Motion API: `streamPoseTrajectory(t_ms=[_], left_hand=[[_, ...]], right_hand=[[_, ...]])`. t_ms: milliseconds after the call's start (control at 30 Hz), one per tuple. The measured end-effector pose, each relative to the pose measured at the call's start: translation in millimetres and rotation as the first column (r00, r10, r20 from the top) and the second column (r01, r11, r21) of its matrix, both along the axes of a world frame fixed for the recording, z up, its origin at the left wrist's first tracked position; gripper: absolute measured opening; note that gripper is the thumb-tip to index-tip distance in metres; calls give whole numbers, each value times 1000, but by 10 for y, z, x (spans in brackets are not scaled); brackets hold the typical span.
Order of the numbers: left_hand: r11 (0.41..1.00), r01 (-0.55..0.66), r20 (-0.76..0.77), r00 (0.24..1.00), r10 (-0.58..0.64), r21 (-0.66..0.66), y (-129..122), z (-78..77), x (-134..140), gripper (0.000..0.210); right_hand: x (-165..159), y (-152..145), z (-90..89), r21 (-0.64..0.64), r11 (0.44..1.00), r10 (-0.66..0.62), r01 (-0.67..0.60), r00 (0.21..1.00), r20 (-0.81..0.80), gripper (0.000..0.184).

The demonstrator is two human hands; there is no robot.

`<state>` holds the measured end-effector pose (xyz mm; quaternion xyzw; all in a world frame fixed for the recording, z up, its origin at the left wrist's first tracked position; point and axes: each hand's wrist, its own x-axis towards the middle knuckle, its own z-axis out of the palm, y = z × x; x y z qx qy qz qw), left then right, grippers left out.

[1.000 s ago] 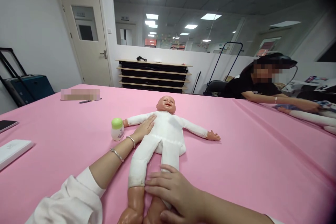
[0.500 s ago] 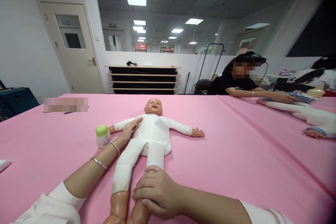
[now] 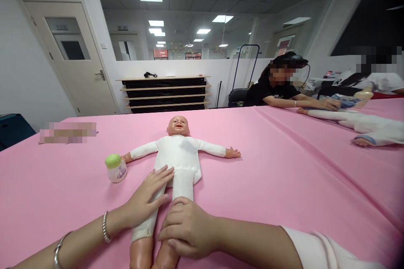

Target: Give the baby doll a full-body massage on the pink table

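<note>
A baby doll (image 3: 179, 151) with a white cloth body and hard plastic head, hands and feet lies face up on the pink-covered table (image 3: 252, 201). My left hand (image 3: 148, 195) rests flat on the doll's hip and thigh at the left of the view, fingers spread. Around the doll's other lower leg, my right hand (image 3: 186, 227) is wrapped, its fingers closed over the shin. A small jar (image 3: 116, 170) with a green lid stands beside the doll's hand on the left. The doll's feet run past the bottom edge of the view.
At the right, a person (image 3: 284, 86) in black leans over a second white doll (image 3: 356, 119) on the same table. A blurred-out patch (image 3: 67, 132) covers something at the far left. Behind the table stand a black shelf unit (image 3: 164, 94) and a chair (image 3: 238, 95).
My left hand has slid from the doll's chest and arm down to its hip and thigh. My right hand stays around the lower leg. The view has shifted slightly.
</note>
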<state>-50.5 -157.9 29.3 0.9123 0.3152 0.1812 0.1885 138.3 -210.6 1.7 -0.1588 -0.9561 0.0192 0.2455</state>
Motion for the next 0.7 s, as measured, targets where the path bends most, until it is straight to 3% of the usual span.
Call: streamPoseTrajectory(t_ms=[267, 433, 500, 600, 700], left_hand=[[994, 108, 107, 988, -108, 4, -199, -153, -167, 37], [976, 184, 234, 950, -208, 120, -343, -162, -300, 47], [974, 160, 312, 928, -204, 161, -378, -150, -338, 52], [991, 64, 406, 908, -109, 121, -339, -146, -339, 48], [988, -135, 424, 892, 154, -76, -219, -172, -283, 47]], right_hand=[[7, 13, -11, 10, 1000, 15, -15, 1000, -16, 23], [86, -43, 110, -9, 1000, 25, -27, 978, -208, 48], [146, -74, 132, 9, 999, -35, 40, 951, -306, 53], [213, -75, 105, 24, 971, -212, 238, 904, -371, 53], [224, 7, 60, -89, 897, -427, 433, 795, -431, 50]])
